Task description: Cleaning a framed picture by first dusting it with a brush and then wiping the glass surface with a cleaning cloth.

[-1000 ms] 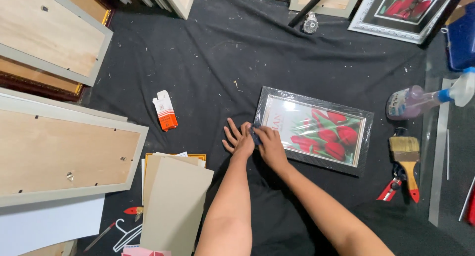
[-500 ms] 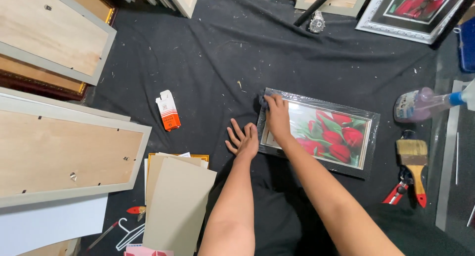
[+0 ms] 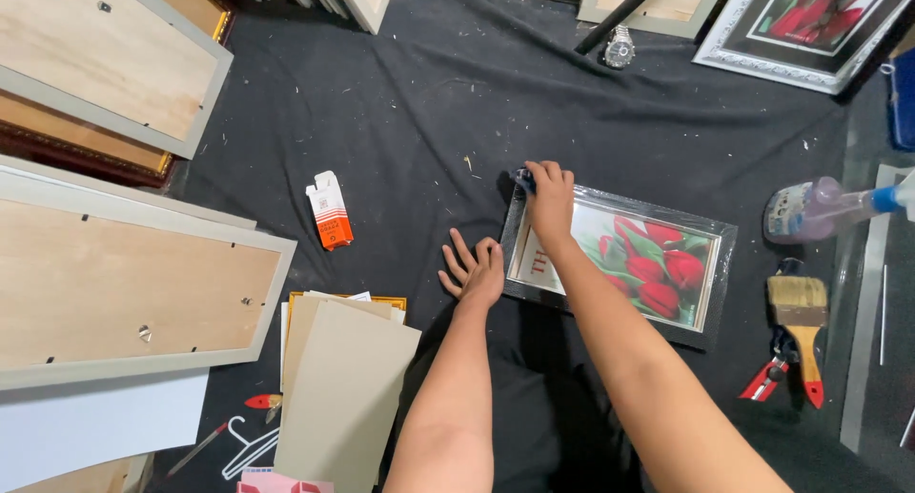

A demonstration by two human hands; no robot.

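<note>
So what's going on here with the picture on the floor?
A person kneels over a small framed picture of red tulips lying on a black cloth. The right hand presses on the frame's top left corner, with something small and dark under the fingers. The left hand lies flat on the cloth by the frame's left edge. A paintbrush and a spray bottle lie to the right.

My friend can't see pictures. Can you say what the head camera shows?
The right hand presses a corner of a framed tulip picture on black cloth. The left hand lies flat beside it. A paintbrush and spray bottle lie nearby.
</note>
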